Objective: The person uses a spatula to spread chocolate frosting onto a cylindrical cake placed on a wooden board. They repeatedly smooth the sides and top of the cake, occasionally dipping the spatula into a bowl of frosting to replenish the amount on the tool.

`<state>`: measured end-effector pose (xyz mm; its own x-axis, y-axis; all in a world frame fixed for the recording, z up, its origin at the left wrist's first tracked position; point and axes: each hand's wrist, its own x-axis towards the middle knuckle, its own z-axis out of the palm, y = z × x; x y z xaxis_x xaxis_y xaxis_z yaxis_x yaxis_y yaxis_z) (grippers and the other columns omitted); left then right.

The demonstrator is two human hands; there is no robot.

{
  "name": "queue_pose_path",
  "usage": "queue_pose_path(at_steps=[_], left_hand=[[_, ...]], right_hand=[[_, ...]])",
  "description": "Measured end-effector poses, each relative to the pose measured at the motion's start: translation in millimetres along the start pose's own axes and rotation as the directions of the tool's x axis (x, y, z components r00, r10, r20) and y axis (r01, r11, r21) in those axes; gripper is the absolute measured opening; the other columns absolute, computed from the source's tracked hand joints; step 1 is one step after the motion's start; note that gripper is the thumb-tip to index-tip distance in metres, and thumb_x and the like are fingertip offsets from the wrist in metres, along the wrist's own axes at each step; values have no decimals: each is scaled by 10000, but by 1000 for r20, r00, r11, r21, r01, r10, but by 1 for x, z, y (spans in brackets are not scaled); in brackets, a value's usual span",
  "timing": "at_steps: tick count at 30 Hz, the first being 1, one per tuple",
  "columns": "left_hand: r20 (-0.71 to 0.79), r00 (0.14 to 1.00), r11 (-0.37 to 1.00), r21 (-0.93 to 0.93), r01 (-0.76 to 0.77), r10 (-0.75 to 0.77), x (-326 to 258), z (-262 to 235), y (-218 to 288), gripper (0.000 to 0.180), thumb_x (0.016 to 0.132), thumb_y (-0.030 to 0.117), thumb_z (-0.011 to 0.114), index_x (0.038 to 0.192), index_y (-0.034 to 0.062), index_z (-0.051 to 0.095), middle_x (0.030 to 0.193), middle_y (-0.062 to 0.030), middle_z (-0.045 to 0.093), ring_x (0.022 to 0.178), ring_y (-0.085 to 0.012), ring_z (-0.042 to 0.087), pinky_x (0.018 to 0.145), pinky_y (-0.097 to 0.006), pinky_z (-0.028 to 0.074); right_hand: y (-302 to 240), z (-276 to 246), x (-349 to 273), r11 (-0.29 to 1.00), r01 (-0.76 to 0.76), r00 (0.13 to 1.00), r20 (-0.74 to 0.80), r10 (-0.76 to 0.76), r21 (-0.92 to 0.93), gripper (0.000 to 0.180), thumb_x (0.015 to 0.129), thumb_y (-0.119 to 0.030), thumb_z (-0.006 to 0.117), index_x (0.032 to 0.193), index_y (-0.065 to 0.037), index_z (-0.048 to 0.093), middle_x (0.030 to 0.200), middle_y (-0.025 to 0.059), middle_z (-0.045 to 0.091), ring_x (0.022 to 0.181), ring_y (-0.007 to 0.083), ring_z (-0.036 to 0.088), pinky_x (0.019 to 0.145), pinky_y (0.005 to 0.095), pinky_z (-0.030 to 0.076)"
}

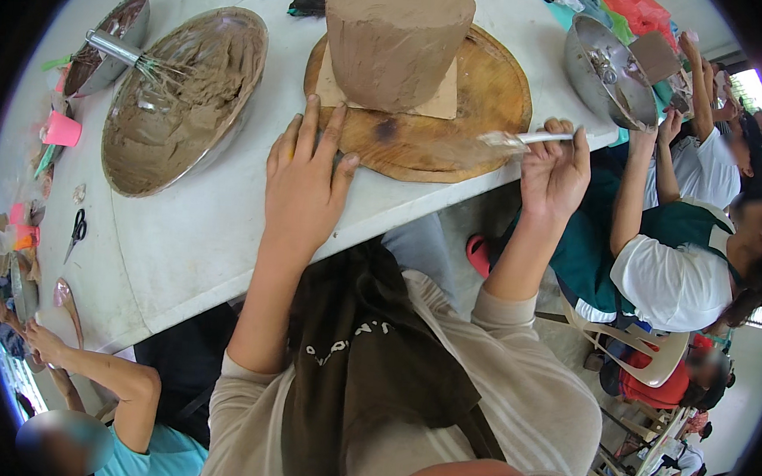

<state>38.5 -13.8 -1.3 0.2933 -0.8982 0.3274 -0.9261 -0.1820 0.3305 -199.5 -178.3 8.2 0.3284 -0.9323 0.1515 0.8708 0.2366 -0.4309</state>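
A tall round cake [396, 36] coated in brown frosting stands on a card square upon a round wooden board [482, 114] at the white table's near edge. My left hand [305, 182] lies flat on the table with its fingertips against the board's left rim. My right hand [555, 165] grips the white handle of a frosting-smeared spatula [511, 140], whose blade rests over the board's right front rim.
A large metal bowl [181, 98] of brown frosting holds a whisk [132, 55] at the left. Another smeared bowl [608, 71] sits at the right, where a seated person in white and green reaches. Scissors [76, 231] and pink cups lie far left. Another person sits lower left.
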Motion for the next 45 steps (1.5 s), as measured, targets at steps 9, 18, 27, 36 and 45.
queue_pose_path(at_steps=[9, 18, 27, 36, 45], left_hand=[[-10, 1000, 1000, -26, -6, 6, 0, 1, -2, 509, 911, 328, 477, 1375, 136, 397, 1444, -161, 312, 1257, -374, 357, 1056, -463, 245], [-2, 1000, 999, -35, 3, -3, 0, 0, -2, 507, 909, 326, 480, 1371, 133, 402, 1444, -160, 312, 1262, -379, 349, 1060, -460, 239], [9, 1000, 999, -43, 6, -6, 2, -1, 0, 506, 901, 301, 493, 1371, 137, 402, 1446, -159, 312, 1262, -382, 353, 1061, -459, 243], [11, 999, 999, -4, -33, 34, 2, 0, 0, 507, 918, 301, 456, 1386, 122, 377, 1449, -181, 301, 1268, -369, 356, 1049, -446, 262], [15, 1000, 1000, -8, -20, 21, 0, 0, -2, 509, 912, 294, 470, 1383, 122, 382, 1457, -168, 293, 1278, -366, 346, 1055, -447, 253]], right_hand=[[21, 16, 35, 934, -68, 993, -113, 30, -352, 214, 948, -230, 486, 869, -36, 530, 798, 121, 592, 655, 159, 550, 595, 291, 441], [8, 33, 51, 956, 78, 997, 44, -69, -282, 220, 956, -243, 472, 888, -41, 527, 854, 125, 593, 687, 149, 549, 619, 282, 457], [16, 13, 48, 923, -65, 994, -109, 25, -379, 205, 945, -239, 493, 893, -47, 543, 819, 95, 593, 650, 149, 536, 608, 280, 452], [-23, 30, 85, 968, 116, 985, 148, -84, -221, 209, 954, -196, 461, 913, 1, 516, 844, 145, 568, 664, 144, 494, 634, 276, 438], [11, 19, 52, 921, -34, 997, -81, 3, -388, 217, 945, -260, 482, 866, -64, 533, 804, 94, 595, 618, 132, 544, 582, 273, 455]])
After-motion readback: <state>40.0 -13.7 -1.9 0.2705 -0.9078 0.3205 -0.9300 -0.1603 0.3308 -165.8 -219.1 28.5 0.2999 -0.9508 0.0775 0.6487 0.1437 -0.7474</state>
